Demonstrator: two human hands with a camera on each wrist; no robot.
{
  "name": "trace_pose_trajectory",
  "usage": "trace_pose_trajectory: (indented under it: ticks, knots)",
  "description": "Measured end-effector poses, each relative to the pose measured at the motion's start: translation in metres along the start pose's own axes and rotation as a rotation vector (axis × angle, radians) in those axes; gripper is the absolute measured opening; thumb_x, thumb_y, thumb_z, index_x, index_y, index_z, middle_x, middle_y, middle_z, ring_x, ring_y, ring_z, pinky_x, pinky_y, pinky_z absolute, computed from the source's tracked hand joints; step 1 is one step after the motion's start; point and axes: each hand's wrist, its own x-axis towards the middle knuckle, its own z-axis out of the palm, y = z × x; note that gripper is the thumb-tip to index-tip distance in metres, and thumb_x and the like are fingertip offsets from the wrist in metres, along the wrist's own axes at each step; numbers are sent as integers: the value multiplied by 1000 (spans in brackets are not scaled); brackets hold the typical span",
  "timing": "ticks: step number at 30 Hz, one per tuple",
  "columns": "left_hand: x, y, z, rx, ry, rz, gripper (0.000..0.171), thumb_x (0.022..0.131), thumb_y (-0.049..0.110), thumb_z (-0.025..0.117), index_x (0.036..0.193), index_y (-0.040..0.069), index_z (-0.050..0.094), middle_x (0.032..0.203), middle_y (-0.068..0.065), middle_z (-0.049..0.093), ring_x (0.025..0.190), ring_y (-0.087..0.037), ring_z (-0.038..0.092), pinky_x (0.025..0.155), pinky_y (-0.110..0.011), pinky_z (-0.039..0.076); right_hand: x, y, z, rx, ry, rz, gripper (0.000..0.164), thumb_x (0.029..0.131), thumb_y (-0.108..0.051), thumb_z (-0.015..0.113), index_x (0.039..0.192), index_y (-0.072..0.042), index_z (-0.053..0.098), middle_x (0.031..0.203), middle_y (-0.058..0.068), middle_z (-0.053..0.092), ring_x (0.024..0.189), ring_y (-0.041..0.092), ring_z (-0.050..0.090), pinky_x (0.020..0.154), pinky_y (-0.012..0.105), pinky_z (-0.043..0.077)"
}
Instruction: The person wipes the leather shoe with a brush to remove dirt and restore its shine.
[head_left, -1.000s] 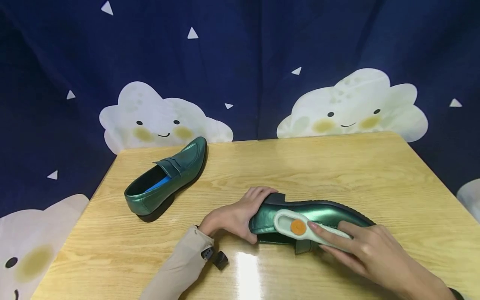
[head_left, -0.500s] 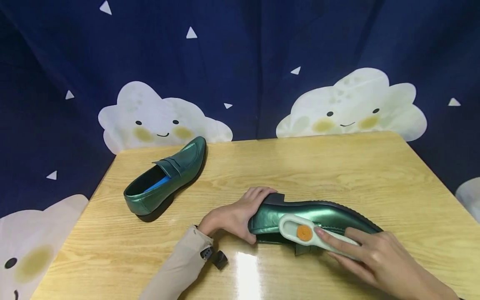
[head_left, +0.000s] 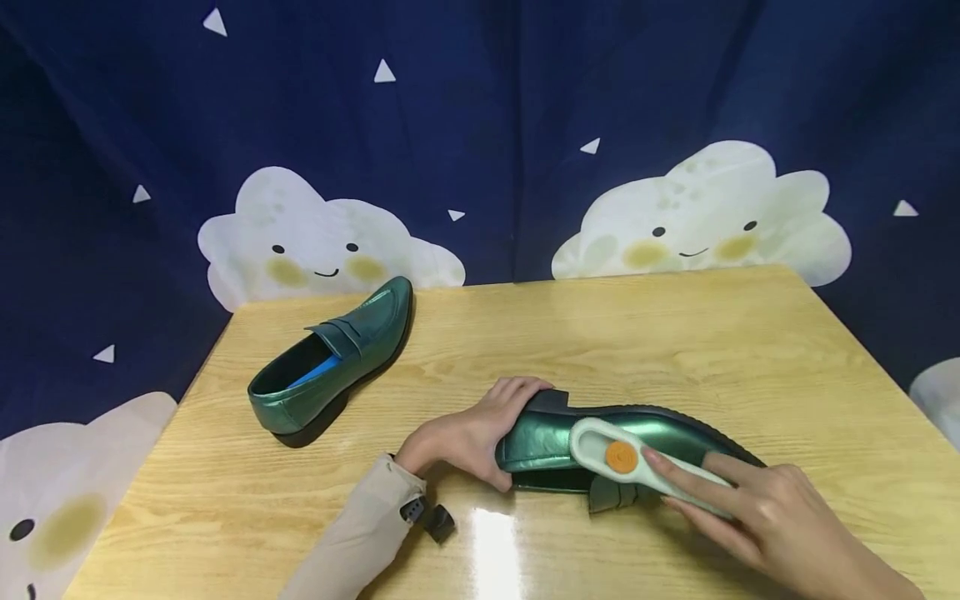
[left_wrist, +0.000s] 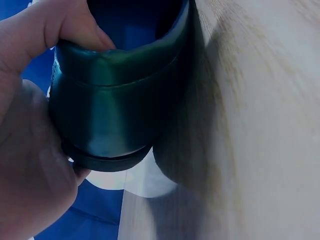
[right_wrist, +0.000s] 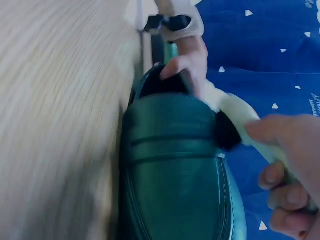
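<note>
A shiny green loafer (head_left: 540,437) lies on its side on the table, its sole turned away from me. My left hand (head_left: 480,433) grips the heel end; in the left wrist view the thumb (left_wrist: 82,30) hooks over the collar into the opening. My right hand (head_left: 780,517) holds a pale shoe brush (head_left: 596,442) with an orange round button, against the loafer's upper side. Dark bristles (right_wrist: 227,132) show under its head in the right wrist view, beside the strap. The toe is partly hidden behind my right hand.
A second green loafer (head_left: 337,358) with a blue insole stands upright at the left of the wooden table (head_left: 600,333). Behind the table hangs a dark blue cloth (head_left: 480,125) printed with clouds and triangles. A small black device hangs at my left cuff (head_left: 405,475).
The brush and my right hand have shifted right along the shoe's side, toward the toe. My left hand and both loafers stay nearly where they were.
</note>
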Motion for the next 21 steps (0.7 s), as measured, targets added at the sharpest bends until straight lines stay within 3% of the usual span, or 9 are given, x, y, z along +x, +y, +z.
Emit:
trace_pose_trajectory:
  ticks: [4, 7, 11, 14, 18, 21]
  knots:
    - [0, 2, 0, -7, -2, 7, 120, 55, 17, 84, 151, 13, 11, 150, -7, 19, 136, -19, 18, 111, -40, 23, -4, -4, -4, 48, -49, -36, 42, 101, -41, 44, 123, -14, 68, 72, -21, 34, 57, -11, 20, 51, 2, 18]
    - [0, 2, 1, -7, 2, 8, 120, 55, 18, 83, 151, 14, 11, 149, -7, 19, 137, -19, 18, 111, -40, 23, -4, -2, -9, 96, -2, -15, 42, 99, -40, 49, 119, -10, 70, 71, -21, 39, 57, -12, 24, 50, 2, 22]
    - [0, 2, 2, -6, 0, 5, 120, 55, 18, 83, 151, 16, 11, 149, -7, 19, 137, -19, 18, 111, -40, 23, -3, 2, -12, 34, 65, 24, 45, 99, -44, 47, 114, -10, 73, 69, -19, 43, 56, -12, 25, 47, 5, 24]
    - [0, 1, 1, -14, -5, 6, 121, 55, 18, 84, 151, 16, 10, 150, -6, 19, 136, -19, 18, 111, -40, 24, -7, 2, -11, -5, 43, 8, 46, 101, -44, 42, 114, -12, 73, 69, -19, 39, 57, -12, 22, 47, 5, 21]
    - [0, 0, 0, -15, -12, 7, 122, 55, 17, 84, 151, 17, 9, 150, -6, 18, 136, -18, 18, 111, -40, 24, -14, 0, -12, 91, 7, -36, 44, 101, -39, 45, 115, -6, 71, 72, -20, 37, 58, -13, 23, 51, 1, 20]
    - [1, 0, -1, -13, -14, 7, 122, 55, 16, 83, 151, 17, 9, 150, -6, 18, 136, -18, 18, 111, -39, 25, -15, 2, -17, 150, 34, 3, 44, 99, -38, 50, 113, -2, 71, 72, -20, 40, 59, -13, 27, 51, 2, 24]
